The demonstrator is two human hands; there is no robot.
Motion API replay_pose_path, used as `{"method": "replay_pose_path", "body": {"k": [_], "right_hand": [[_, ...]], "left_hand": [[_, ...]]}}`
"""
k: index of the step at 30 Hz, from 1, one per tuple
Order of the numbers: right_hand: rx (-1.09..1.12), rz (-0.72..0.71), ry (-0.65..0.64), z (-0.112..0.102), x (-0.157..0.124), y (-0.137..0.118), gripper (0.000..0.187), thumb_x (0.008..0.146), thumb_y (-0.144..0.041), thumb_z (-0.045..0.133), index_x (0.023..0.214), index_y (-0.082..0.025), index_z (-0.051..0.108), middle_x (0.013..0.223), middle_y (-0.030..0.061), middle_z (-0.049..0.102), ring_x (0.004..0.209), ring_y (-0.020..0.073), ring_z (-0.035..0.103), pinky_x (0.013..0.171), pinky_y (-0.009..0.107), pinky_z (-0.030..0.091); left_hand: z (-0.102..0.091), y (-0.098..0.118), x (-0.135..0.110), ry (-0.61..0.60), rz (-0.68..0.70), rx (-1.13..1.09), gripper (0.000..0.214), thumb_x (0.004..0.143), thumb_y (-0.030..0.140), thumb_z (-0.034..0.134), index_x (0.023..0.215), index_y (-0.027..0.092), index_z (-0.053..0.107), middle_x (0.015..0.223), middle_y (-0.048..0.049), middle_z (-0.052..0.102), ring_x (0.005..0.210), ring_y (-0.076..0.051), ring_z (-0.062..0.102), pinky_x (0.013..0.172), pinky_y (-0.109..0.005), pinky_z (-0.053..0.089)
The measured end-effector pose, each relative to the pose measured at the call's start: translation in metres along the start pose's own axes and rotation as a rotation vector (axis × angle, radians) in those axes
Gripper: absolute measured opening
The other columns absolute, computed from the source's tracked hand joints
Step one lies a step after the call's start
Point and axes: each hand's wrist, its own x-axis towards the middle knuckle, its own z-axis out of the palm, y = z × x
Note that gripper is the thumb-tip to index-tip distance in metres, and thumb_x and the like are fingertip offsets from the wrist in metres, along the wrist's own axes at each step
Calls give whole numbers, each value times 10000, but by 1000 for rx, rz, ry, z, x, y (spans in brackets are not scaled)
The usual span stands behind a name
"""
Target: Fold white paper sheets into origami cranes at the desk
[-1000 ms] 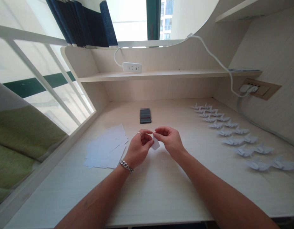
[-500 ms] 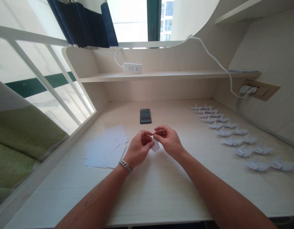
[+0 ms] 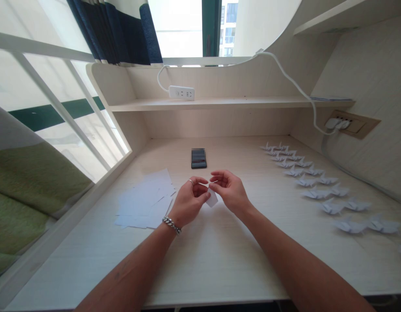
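Observation:
A small folded piece of white paper (image 3: 212, 199) is held between my two hands, a little above the desk's middle. My left hand (image 3: 191, 201), wearing a ring and a chain bracelet, pinches its left side between thumb and fingers. From the other side, my right hand (image 3: 230, 190) grips the paper's upper tip with thumb and index finger. The fingers cover part of the folds. Loose white paper sheets (image 3: 138, 201) lie spread out left of my left hand. To the right, folded paper cranes (image 3: 314, 193) stand in two long rows.
A dark phone (image 3: 198, 158) lies on the desk (image 3: 200, 264) beyond my hands. On the back shelf (image 3: 220, 103) rests a white power strip (image 3: 181, 92). A white cable (image 3: 298, 82) runs down to the wall socket (image 3: 354, 124) at right. White rails (image 3: 73, 121) border the left side.
Both hands keep their hold on the folded paper, with only a tiny shift of the fingers. The whole view has moved very slightly.

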Motion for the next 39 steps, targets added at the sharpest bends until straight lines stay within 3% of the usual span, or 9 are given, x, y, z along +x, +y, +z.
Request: {"method": "replay_pose_path", "body": {"k": [5,12,17,20,23,27,31,39], "right_hand": [[-64,160,-221,-3,-1,1,299,704,-386,724,860,-145,640,808,48,672,739,163,628,675,302,508],[-198,136,-186,-5,-1,0,215,703,-361,705,727,-162,628,663,18,636,611,150,580,588,289,478],[-309,89,-186,0,-4,-1,163,737,-329,675,743,-167,659,716,33,672,650,154,599,599,273,467],[-281,149,-217,4,-7,0,183,746,-346,669,738,-164,654,697,30,667,627,151,616,580,263,467],[-260,236,-292,6,-8,3,214,755,-362,665,679,-168,619,622,15,638,581,154,636,543,251,459],[-289,219,-260,11,-10,5,214,760,-342,666,650,-178,582,552,-2,615,514,130,597,491,227,415],[-171,291,-286,15,-12,5,252,750,-369,680,633,-174,573,591,17,643,514,124,595,505,235,451],[-173,307,-313,13,-11,6,212,727,-320,701,627,-163,600,571,20,643,516,124,596,514,232,464]], "left_hand": [[-6,-4,3,102,20,47,353,700,232,748,995,150,572,783,-34,675,748,-158,657,713,-297,523],[-2,1,5,96,-52,4,257,663,265,755,852,109,675,790,-81,710,714,-171,648,678,-293,509],[-3,4,4,164,11,218,238,725,360,708,740,124,687,642,-36,664,608,-137,586,592,-250,456],[-5,5,3,222,35,271,226,727,357,697,704,134,680,621,-28,655,588,-137,577,577,-250,448],[-5,6,3,257,33,247,218,707,352,709,675,141,667,599,-18,644,565,-135,569,559,-251,444],[-6,7,4,282,19,226,204,695,335,711,654,143,656,575,-9,619,542,-126,542,527,-243,425],[-8,6,5,288,11,195,208,688,335,713,643,145,641,550,0,595,510,-118,514,495,-241,406],[-6,2,8,289,-38,58,263,677,372,740,691,132,632,566,3,592,509,-108,511,502,-241,415]]}}
